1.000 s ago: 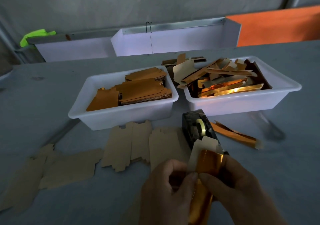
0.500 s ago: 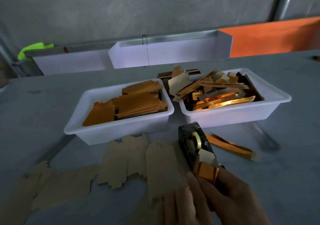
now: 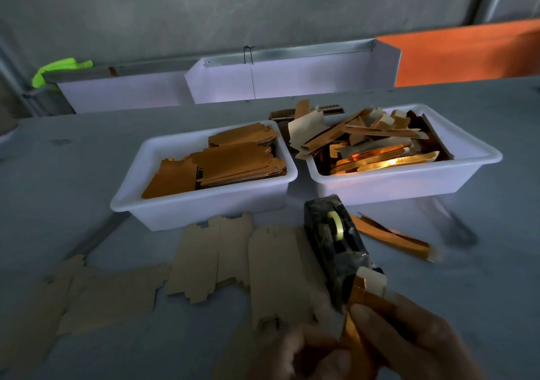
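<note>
At the bottom edge both hands hold a shiny gold folded carton (image 3: 365,300) with a pale flap on top. My right hand (image 3: 409,338) pinches it from the right with thumb and fingers. My left hand (image 3: 304,353) is blurred and curls against its lower left side. A black tape dispenser (image 3: 333,242) with a yellowish roll stands just behind the carton.
Flat brown carton blanks (image 3: 233,263) lie spread over the grey table on the left. A white tub (image 3: 163,204) holds stacked blanks; a second white tub (image 3: 467,175) holds folded gold cartons. One folded gold carton (image 3: 391,236) lies to the right of the dispenser. White trays line the far wall.
The hands and carton sank toward the bottom edge as the view tilted up, then the carton rose a little again. The left hand shifted along the carton's lower side.
</note>
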A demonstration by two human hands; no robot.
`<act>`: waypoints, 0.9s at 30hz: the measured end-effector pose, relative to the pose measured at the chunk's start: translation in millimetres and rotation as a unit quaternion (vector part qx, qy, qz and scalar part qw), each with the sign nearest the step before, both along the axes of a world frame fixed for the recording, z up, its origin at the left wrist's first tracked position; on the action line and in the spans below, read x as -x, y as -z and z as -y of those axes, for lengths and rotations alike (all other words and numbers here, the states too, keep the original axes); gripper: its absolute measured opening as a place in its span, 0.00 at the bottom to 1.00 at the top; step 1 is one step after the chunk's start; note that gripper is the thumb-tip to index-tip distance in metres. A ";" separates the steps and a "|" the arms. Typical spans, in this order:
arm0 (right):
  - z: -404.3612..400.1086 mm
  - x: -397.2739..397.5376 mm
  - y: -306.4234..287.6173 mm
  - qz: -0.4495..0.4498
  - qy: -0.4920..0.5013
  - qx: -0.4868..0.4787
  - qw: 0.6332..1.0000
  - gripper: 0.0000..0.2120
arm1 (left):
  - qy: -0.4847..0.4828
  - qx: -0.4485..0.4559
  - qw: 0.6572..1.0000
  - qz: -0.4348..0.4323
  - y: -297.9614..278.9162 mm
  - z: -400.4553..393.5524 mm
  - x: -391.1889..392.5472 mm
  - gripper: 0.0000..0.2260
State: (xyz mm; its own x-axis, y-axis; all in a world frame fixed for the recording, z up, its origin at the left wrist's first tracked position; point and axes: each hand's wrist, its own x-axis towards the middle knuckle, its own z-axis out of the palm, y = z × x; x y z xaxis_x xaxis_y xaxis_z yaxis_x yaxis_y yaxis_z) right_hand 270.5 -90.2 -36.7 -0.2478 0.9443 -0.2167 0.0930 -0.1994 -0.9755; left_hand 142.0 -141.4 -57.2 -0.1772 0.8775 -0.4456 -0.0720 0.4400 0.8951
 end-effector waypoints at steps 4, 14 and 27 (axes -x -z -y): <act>-2.9 -9.2 -4.1 0.062 0.024 -0.080 0.995 0.10 | -0.013 -0.070 0.996 -0.061 -2.8 3.4 2.2 0.05; -60.2 -32.0 6.8 0.152 -0.004 -0.074 0.986 0.06 | 0.164 -0.238 0.820 -0.495 -6.7 -13.6 -12.2 0.06; -72.3 -12.7 3.3 0.185 -0.090 -0.087 0.975 0.06 | 0.190 -0.259 0.780 -0.537 -1.7 -21.3 -11.7 0.19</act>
